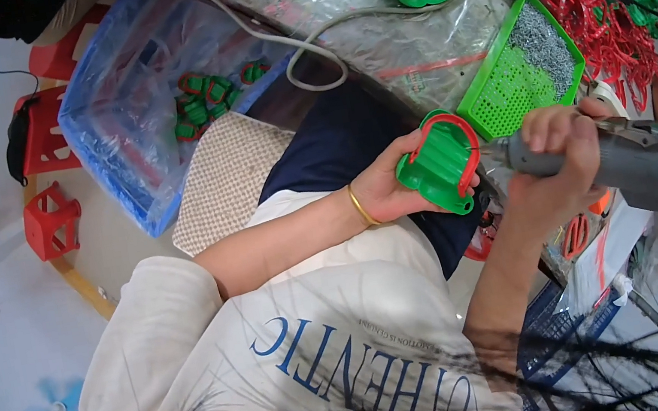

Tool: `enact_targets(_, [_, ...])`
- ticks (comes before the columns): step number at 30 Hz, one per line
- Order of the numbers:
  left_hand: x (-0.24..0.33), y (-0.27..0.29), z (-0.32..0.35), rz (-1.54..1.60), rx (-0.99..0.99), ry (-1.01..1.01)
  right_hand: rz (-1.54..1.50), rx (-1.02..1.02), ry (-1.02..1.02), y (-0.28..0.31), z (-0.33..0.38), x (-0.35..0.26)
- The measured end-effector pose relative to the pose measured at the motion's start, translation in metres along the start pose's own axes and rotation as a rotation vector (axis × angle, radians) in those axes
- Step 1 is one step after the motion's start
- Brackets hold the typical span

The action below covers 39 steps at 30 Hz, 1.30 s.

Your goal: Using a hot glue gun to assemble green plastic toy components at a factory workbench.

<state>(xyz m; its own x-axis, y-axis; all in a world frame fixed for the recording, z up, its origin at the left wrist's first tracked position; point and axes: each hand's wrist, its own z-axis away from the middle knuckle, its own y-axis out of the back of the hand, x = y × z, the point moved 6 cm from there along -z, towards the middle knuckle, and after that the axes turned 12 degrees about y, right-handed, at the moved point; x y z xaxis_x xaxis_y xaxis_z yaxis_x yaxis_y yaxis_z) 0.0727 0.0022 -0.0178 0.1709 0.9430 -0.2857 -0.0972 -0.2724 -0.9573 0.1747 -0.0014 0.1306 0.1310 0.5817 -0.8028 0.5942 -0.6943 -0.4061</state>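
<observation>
Left grip [385,188] pinches a green part [436,162]; right grip [556,148] clasps the driver [654,161] beside it, seemingly fastening; next needs steady alignment.

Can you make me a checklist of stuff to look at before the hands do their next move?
1. Left grip holding the green piece: ok.
2. Red strap sitting on the green piece: ok.
3. Right grip wrapped around the grey power tool: ok.
4. Tool's tip touching the strap: cannot tell; it's very close, but too small to see.
5. Little metal parts in the bright green basket: ok.
6. Worktable free of cables: not ok; a grey cable loops across it.
</observation>
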Motion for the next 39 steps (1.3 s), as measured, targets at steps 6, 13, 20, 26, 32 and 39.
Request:
enact_targets(6, [0.0,-0.007,0.005,-0.008,0.061,-0.052,0.012,-0.026,-0.113,-0.024,0.025,0.009])
enact_targets(13, [-0.002,-0.004,0.005,-0.056,0.029,-0.039,0.019,-0.054,-0.097,-0.028,0.031,0.011])
enact_targets(20, [-0.001,-0.001,0.009,-0.057,0.025,-0.04,0.073,-0.043,-0.112,-0.026,0.035,0.018])
enact_targets(26, [-0.002,0.005,0.01,-0.061,0.058,-0.032,0.025,-0.082,-0.062,-0.029,0.039,0.018])
enact_targets(32, [0.0,0.007,0.011,-0.008,0.07,-0.003,0.051,-0.13,-0.029,-0.03,0.04,0.021])
enact_targets(39, [0.007,-0.005,0.011,-0.102,0.121,-0.012,-0.066,-0.252,-0.036,-0.034,0.031,0.016])
